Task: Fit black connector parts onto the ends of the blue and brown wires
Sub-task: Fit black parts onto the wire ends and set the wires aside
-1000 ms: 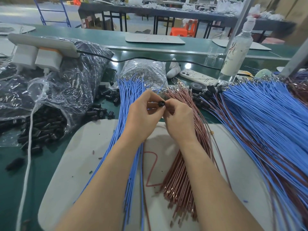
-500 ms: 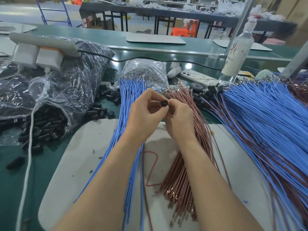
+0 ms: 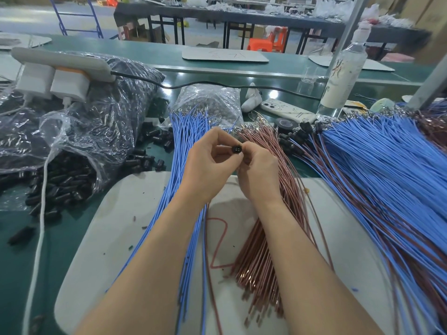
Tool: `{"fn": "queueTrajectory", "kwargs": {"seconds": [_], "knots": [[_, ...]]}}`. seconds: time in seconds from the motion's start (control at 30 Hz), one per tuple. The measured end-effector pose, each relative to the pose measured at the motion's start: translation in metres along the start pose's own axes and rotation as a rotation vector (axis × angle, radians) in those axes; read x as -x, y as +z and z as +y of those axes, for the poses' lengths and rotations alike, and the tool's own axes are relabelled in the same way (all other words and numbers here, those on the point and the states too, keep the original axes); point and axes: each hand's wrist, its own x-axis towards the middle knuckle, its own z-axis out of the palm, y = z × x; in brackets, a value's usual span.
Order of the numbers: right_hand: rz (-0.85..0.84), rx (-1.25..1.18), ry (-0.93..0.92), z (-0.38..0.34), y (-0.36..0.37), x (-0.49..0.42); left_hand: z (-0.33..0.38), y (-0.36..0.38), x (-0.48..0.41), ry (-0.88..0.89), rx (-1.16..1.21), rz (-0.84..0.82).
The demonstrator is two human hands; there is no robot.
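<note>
While both hands meet above the far edge of the white board [image 3: 121, 226], the left hand [image 3: 208, 170] pinches a black connector [image 3: 236, 149] between thumb and forefinger, with its holed face turned toward the camera. The right hand [image 3: 258, 175], fingers curled, pinches the same connector from its right side. Blue wires [image 3: 188, 146] lie along the board's left-centre and brown wires [image 3: 271, 213] along its centre, both reaching past its far edge. Left of the board, loose connector parts [image 3: 60, 180] spill from a plastic bag [image 3: 79, 131] onto the green table [image 3: 60, 238]. Across the board's right side lies a mixed sheaf [image 3: 387, 177] of blue and brown wires.
</note>
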Motion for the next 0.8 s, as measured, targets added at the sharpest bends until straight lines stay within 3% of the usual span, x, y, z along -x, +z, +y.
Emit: {"fn": "queueTrajectory", "kwargs": {"seconds": [0.17, 0.33, 0.5, 0.8], "knots": [[-0.199, -0.024, 0.073, -0.002, -0.005, -0.007, 0.0, -0.01, -0.006, 0.025, -0.009, 0.102], [-0.08, 0.219, 0.124, 0.005, -0.018, -0.011, -0.006, -0.018, -0.009, 0.001, -0.108, 0.293], [-0.242, 0.435, 0.155, 0.008, -0.003, -0.008, -0.009, -0.018, -0.01, -0.054, -0.153, 0.263], [-0.273, 0.511, 0.109, 0.008, 0.007, -0.006, -0.008, -0.011, -0.008, -0.037, -0.177, 0.132]]}}
